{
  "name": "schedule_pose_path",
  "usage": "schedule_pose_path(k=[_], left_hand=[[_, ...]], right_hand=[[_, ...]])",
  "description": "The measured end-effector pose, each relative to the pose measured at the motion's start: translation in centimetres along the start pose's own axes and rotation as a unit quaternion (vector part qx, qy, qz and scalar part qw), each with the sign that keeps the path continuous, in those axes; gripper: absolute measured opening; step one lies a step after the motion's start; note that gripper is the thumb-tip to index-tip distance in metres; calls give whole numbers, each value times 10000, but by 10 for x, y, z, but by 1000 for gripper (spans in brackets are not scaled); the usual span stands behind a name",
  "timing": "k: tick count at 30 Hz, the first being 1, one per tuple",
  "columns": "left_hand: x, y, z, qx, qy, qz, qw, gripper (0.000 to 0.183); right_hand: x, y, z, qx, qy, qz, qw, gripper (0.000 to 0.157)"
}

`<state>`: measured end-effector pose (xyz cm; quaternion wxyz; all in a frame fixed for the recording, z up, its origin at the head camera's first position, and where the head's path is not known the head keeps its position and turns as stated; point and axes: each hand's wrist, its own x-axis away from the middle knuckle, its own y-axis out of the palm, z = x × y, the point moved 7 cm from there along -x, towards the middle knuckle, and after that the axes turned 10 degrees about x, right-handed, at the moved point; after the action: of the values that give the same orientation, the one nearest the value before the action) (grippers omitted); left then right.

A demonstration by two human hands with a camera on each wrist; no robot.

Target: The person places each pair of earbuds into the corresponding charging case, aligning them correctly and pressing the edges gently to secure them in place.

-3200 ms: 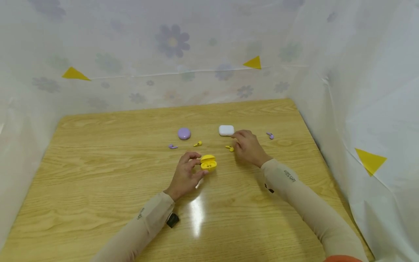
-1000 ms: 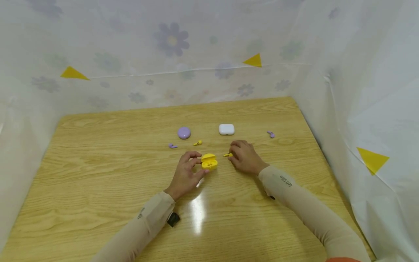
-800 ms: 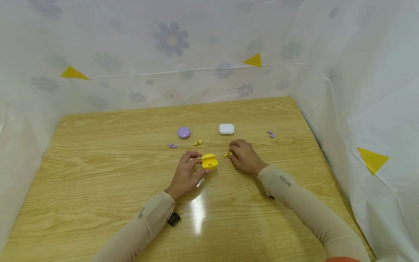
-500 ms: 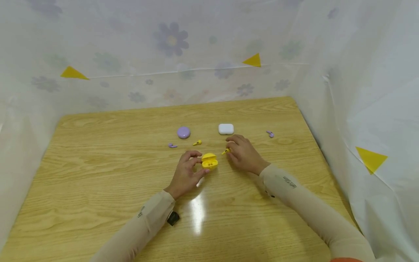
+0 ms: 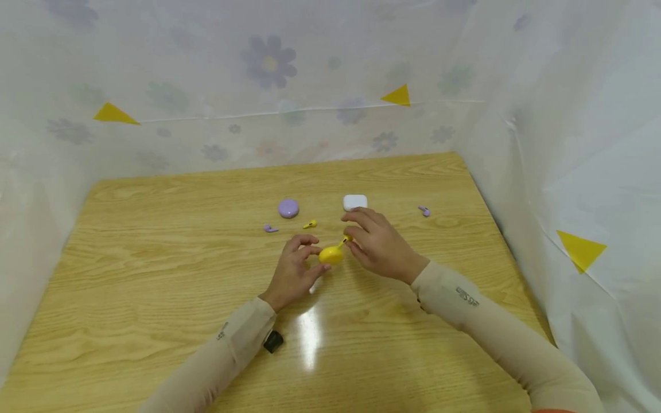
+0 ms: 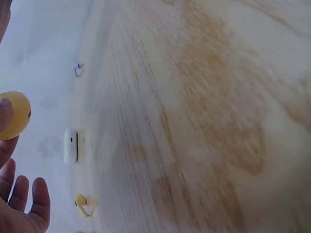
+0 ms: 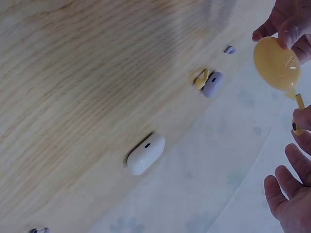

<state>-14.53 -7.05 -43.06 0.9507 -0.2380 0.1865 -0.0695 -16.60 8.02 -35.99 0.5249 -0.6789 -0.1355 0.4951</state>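
My left hand (image 5: 293, 268) pinches a rounded yellow earbud case (image 5: 331, 255) between fingers and thumb, above the middle of the table. Its smooth outer shell faces the head camera and the inside is hidden. My right hand (image 5: 384, 245) pinches a yellow earbud (image 5: 346, 239) at its head, with the stem pointing to the case. In the right wrist view the earbud's stem (image 7: 300, 101) is close beside the case (image 7: 277, 63), and the other right fingers (image 7: 288, 182) are spread. A second yellow earbud (image 5: 310, 224) lies on the table behind the case.
On the wooden table (image 5: 155, 258) stand a round purple case (image 5: 288, 209) and a white case (image 5: 355, 202), which is close behind my right fingers. One purple earbud (image 5: 270, 228) lies to the left, another (image 5: 424, 211) to the right. Pale flowered sheeting (image 5: 217, 137) borders the table.
My right hand has taken the yellow earbud from the table and brought it left to the case. The left hand has tilted or closed the case, so its open inside no longer shows.
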Motion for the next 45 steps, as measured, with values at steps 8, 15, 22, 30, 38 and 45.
schedule_pose_path(k=[8, 15, 22, 30, 38, 45], left_hand=[[0, -1, -3, 57, -59, 5, 10000, 25], [0, -1, -3, 128, -128, -12, 9998, 25], [1, -1, -4, 32, -104, 26, 9999, 25], [4, -2, -5, -54, -30, 125, 9999, 26], [4, 0, -6, 11, -60, 51, 10000, 26], [3, 0, -8, 6, -73, 23, 10000, 27]], right_hand=[[0, 4, -2, -1167, 503, -66, 9919, 17], [4, 14, 2, -1839, 1062, -186, 9770, 21], [16, 29, 22, -1715, 1830, -575, 9663, 20], [41, 61, 48, -830, 2236, -1205, 9636, 12], [61, 92, 61, -660, 2657, -1848, 9439, 12], [59, 92, 62, -470, 2390, -1598, 9566, 11]])
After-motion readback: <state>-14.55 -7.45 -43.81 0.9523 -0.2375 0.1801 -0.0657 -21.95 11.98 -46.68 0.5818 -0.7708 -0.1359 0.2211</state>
